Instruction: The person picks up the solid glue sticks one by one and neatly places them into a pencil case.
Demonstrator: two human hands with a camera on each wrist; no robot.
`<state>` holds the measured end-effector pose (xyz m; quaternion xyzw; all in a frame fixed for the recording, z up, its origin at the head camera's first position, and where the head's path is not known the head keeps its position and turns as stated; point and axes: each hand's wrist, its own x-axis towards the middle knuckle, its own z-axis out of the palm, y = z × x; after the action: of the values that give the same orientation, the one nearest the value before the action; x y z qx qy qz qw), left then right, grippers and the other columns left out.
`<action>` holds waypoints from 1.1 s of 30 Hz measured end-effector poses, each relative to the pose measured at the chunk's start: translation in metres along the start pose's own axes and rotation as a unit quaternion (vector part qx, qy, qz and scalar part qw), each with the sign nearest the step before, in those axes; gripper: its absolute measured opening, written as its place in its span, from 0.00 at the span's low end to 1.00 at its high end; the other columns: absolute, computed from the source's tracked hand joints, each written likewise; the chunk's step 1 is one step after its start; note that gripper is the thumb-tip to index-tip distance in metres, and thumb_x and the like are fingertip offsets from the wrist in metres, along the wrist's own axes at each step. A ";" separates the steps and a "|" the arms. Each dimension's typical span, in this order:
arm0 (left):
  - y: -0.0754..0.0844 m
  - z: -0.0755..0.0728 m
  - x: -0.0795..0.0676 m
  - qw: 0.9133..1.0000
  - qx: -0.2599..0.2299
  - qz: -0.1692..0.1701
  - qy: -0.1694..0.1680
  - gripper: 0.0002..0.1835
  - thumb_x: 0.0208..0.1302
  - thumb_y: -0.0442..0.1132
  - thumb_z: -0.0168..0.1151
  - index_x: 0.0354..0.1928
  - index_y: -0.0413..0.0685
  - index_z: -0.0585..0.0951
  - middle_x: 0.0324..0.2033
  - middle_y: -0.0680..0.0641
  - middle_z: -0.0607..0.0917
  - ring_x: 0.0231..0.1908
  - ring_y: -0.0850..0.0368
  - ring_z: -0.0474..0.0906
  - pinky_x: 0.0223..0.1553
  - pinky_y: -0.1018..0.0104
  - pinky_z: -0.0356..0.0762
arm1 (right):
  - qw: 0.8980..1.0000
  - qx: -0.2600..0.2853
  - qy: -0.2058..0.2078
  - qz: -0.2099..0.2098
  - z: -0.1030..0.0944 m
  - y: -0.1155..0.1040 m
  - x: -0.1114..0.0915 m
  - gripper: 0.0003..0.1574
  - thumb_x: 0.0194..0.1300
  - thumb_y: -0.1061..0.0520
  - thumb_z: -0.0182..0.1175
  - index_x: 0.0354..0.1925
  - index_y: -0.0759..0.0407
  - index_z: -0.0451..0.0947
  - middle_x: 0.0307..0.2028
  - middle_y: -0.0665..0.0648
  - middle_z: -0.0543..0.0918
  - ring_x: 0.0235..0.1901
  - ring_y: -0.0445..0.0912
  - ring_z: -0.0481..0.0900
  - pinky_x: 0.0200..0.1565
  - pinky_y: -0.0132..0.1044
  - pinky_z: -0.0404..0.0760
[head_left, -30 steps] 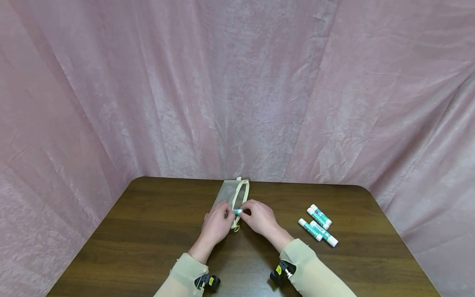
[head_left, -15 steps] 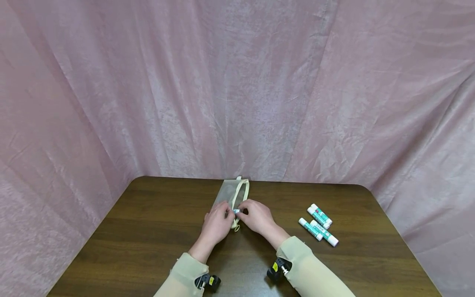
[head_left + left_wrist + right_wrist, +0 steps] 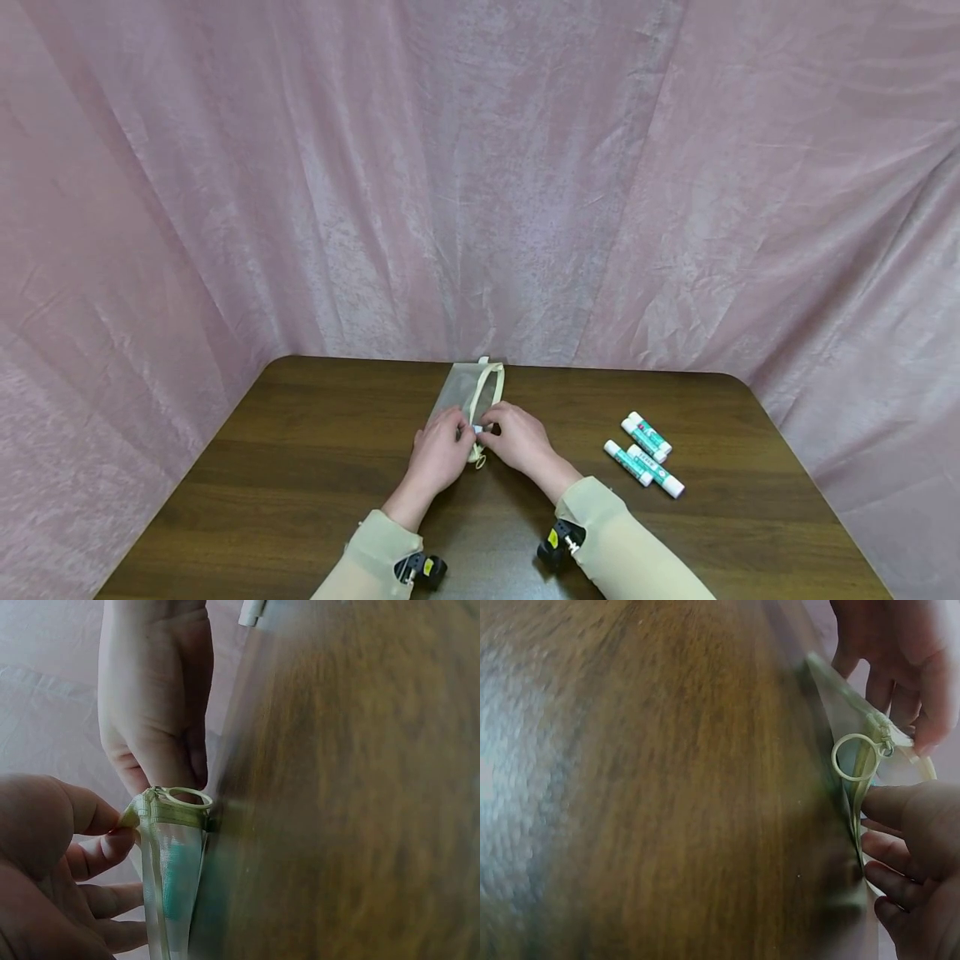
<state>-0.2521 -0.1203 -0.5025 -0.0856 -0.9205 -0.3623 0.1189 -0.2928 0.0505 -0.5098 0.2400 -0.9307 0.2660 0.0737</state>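
Observation:
A sheer mesh zip pouch (image 3: 456, 388) with cream edging lies on the table, its mouth turned rightward. My left hand (image 3: 437, 450) pinches the edge of the pouch's opening between thumb and forefinger, as the left wrist view shows. At the mouth, my right hand (image 3: 521, 437) holds the white end of a glue stick (image 3: 478, 428) with thumb and fingertips. Most of that stick is inside; its teal body (image 3: 174, 877) shows through the mesh in the left wrist view. A pull ring (image 3: 838, 759) hangs at the pouch's near corner.
Several teal-and-white glue sticks (image 3: 647, 437) lie in a loose group to the right of my right hand. The brown wooden table (image 3: 315, 467) ends at a pink curtain (image 3: 480, 183) behind it.
My right hand has moved slightly left, sliding the glue stick deeper into the pouch, so less of it shows. The left hand has stayed in place on the pouch's edge.

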 end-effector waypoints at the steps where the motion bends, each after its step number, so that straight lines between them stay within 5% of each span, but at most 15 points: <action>1: 0.000 0.000 0.000 1.000 -0.001 -0.003 -0.002 0.10 0.73 0.38 0.56 0.29 0.51 0.76 0.67 0.32 0.83 0.71 0.28 0.75 0.62 0.11 0.62 | 1.000 0.000 0.000 -0.003 0.000 0.000 0.000 0.10 0.70 0.55 0.75 0.46 0.58 0.92 0.52 0.57 0.89 0.55 0.55 0.88 0.53 0.54 0.85; 18: 0.001 -0.002 0.001 0.999 0.004 -0.025 -0.027 0.11 0.76 0.38 0.58 0.31 0.52 0.78 0.71 0.33 0.81 0.75 0.26 0.70 0.67 0.13 0.59 | 1.000 -0.004 -0.006 -0.016 0.002 0.003 0.001 0.10 0.70 0.55 0.75 0.46 0.58 0.92 0.52 0.57 0.87 0.53 0.56 0.86 0.51 0.54 0.85; 26: -0.023 0.017 0.005 1.000 -0.002 -0.010 -0.002 0.12 0.76 0.46 0.55 0.30 0.57 0.77 0.70 0.36 0.82 0.74 0.27 0.71 0.63 0.10 0.60 | 1.000 0.009 -0.008 -0.015 0.001 0.002 0.001 0.11 0.71 0.55 0.75 0.48 0.58 0.92 0.53 0.58 0.87 0.54 0.57 0.86 0.52 0.55 0.85; 33: -0.007 0.003 0.001 1.000 -0.012 -0.005 -0.008 0.12 0.76 0.43 0.56 0.31 0.52 0.77 0.69 0.33 0.82 0.73 0.25 0.72 0.61 0.09 0.59 | 1.000 0.014 -0.010 -0.015 0.000 0.002 0.001 0.11 0.71 0.55 0.74 0.48 0.58 0.92 0.54 0.58 0.87 0.54 0.58 0.85 0.52 0.55 0.85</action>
<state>-0.2552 -0.1233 -0.5091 -0.0853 -0.9174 -0.3733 0.1082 -0.2944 0.0522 -0.5105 0.2579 -0.9237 0.2757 0.0653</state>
